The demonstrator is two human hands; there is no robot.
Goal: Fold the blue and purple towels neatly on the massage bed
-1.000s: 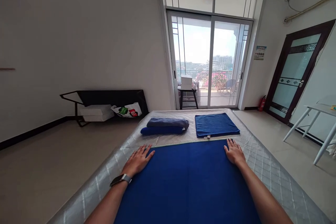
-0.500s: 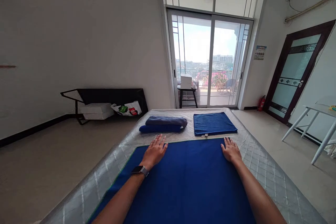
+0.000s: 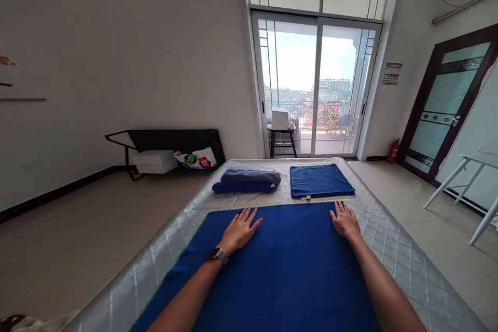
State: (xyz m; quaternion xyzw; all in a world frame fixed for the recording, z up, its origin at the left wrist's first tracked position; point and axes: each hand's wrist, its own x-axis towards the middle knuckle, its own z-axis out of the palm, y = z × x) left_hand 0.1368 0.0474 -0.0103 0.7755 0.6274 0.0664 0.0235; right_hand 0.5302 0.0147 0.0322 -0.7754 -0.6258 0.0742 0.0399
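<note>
Bright room, glass balcony doors [image 3: 317, 83] ahead; quilted grey bed [image 3: 392, 249] in front of you. Large blue towel [image 3: 284, 270] lies spread flat on it. Your left hand [image 3: 240, 229] and right hand [image 3: 344, 220] rest on its far edge, palms down, fingers splayed. Beyond: folded blue towel [image 3: 319, 180], two rolled towels [image 3: 249, 180].

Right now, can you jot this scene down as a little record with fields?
left hand: flat, palm down on the big blue towel
right hand: flat at the towel's far right corner
surface: quilted grey mattress
beyond the hands: folded blue towel; two rolled towels, grey on blue
wrist: watch on the left
</note>
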